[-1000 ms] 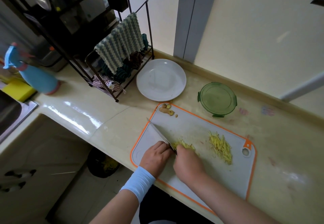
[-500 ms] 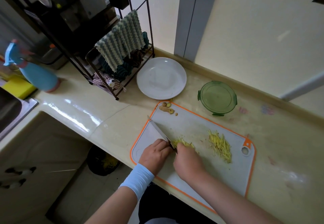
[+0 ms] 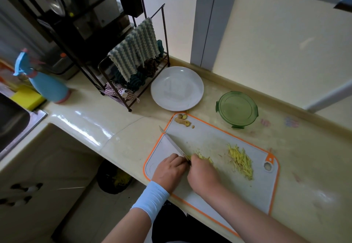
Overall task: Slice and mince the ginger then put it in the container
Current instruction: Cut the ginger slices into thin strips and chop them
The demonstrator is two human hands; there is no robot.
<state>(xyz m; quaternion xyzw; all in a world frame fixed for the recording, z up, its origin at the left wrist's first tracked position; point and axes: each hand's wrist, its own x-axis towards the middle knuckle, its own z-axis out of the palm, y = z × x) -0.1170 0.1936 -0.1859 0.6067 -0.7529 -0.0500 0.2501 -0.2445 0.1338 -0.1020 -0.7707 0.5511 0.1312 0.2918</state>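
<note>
Hands barely shifted vs 0.5 s ago: same pose, knife (image 3: 172, 142) at the same diagonal, ginger piles unchanged. Left hand (image 3: 170, 170), pale blue band on the wrist, is closed around the knife handle; the blade is thin flat metal, tip pointing far-left past the board edge. Right hand (image 3: 204, 174) sits just right of the blade, fingers curled together and pressing down on a small clump of ginger strips (image 3: 202, 156). 2nd pile of ginger shreds (image 3: 241, 161), fine yellow matchsticks, lies further right on the board. Knobbly ginger offcuts (image 3: 182, 121) at the far-left corner. Cutting board (image 3: 219, 195) is matte grey, rounded rectangle, orange rim. Green translucent round container (image 3: 236, 109) with side clips stands on the counter beyond the board, closed lid apparently on. Glossy white plate (image 3: 177, 88) left of it.
</note>
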